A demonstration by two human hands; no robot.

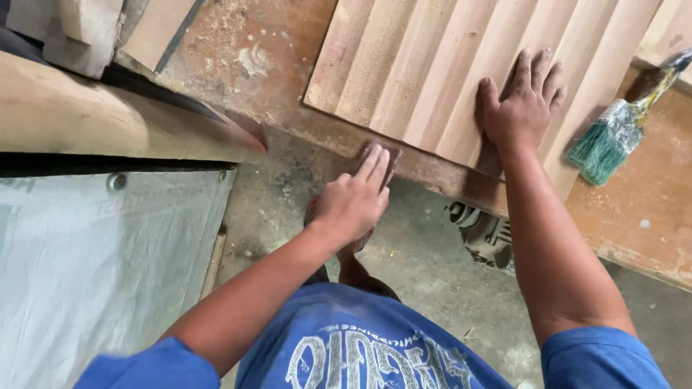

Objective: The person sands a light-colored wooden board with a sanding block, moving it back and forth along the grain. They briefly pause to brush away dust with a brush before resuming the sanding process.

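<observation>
**Two flat hands on a fluted wooden panel**

Head view. Where the workbench (634,216) meets its near edge, a fluted wooden panel (447,65) is seen lying flat, its ridges running long from the near edge up and away to the right. The right hand (522,101) is pressed palm-down on the panel's near right part, fingers spread along the flutes; nothing is grasped. The left hand (357,198) is laid flat, fingers together, at the near edge of the bench by the panel's lower edge; a dark pad (386,155), perhaps sanding paper, is glimpsed under the fingertips, though whether it is gripped cannot be told. The panel lies ahead of both hands; the right is fully on it, the left only at its border. A green-bristled brush (613,137) rests just right of the panel. Sawdust is scattered on the bench. A grey sheet (94,266) is noted low left.
</observation>
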